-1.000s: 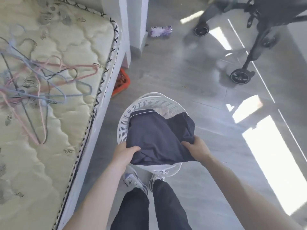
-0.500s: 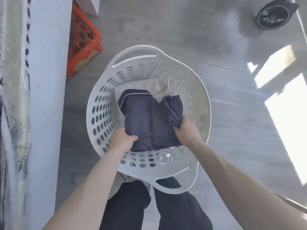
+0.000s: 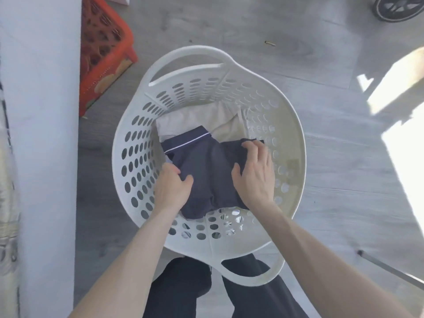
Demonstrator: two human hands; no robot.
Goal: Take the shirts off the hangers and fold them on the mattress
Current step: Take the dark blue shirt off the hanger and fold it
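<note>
A folded navy shirt with a thin white collar stripe lies inside the white perforated laundry basket, on top of a folded beige garment. My left hand holds the shirt's left edge, thumb on top and fingers tucked under. My right hand lies flat on the shirt's right side with its fingers spread, pressing it down. No hangers are in view. Only a blurred sliver of the mattress shows at the far left.
The bed's white side runs down the left. An orange plastic crate sits partly under it. A stroller wheel is at the top right, a thin metal rod at the lower right. The basket stands on grey floor in front of my legs.
The shirt has gone down from above the basket onto the beige garment inside it. My right hand has let go of its edge and now lies flat on top. The view has tilted down.
</note>
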